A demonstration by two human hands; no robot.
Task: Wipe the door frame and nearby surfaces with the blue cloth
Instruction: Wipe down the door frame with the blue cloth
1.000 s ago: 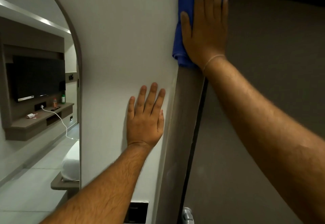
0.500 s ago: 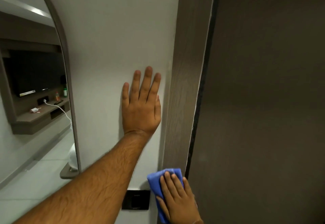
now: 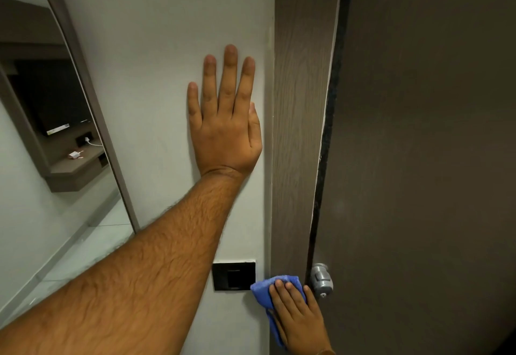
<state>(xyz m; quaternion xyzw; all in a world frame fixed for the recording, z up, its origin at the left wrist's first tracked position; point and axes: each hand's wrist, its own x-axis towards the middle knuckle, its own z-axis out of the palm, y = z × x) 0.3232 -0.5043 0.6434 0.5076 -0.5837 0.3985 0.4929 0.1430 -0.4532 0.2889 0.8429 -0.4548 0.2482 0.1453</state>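
1. I see my left hand (image 3: pixel 224 128) pressed flat on the white wall (image 3: pixel 156 47), fingers (image 3: pixel 230 75) straight and spread a little, holding nothing; the thumb lies tucked along the side nearest the door frame (image 3: pixel 301 103).
2. My right hand (image 3: pixel 297 314) sits low in view, its fingers laid flat on the blue cloth (image 3: pixel 264 294) and pressing it against the bottom stretch of the frame. The fingers are extended, not curled, so they pin the cloth rather than clutch it.
3. The cloth bunches out past those fingertips, up and to the left, lapping from the frame onto the wall edge.
4. Just left of the cloth's upper corner is a black switch plate (image 3: pixel 234 276) set in the wall.
5. Just right of my right fingertips is a silver door knob (image 3: pixel 321 280) on the dark door (image 3: pixel 418 159), near the little finger but apart from it.
6. Far left of my left fingers, an arched mirror (image 3: pixel 55 145) reflects a shelf and a dark screen.
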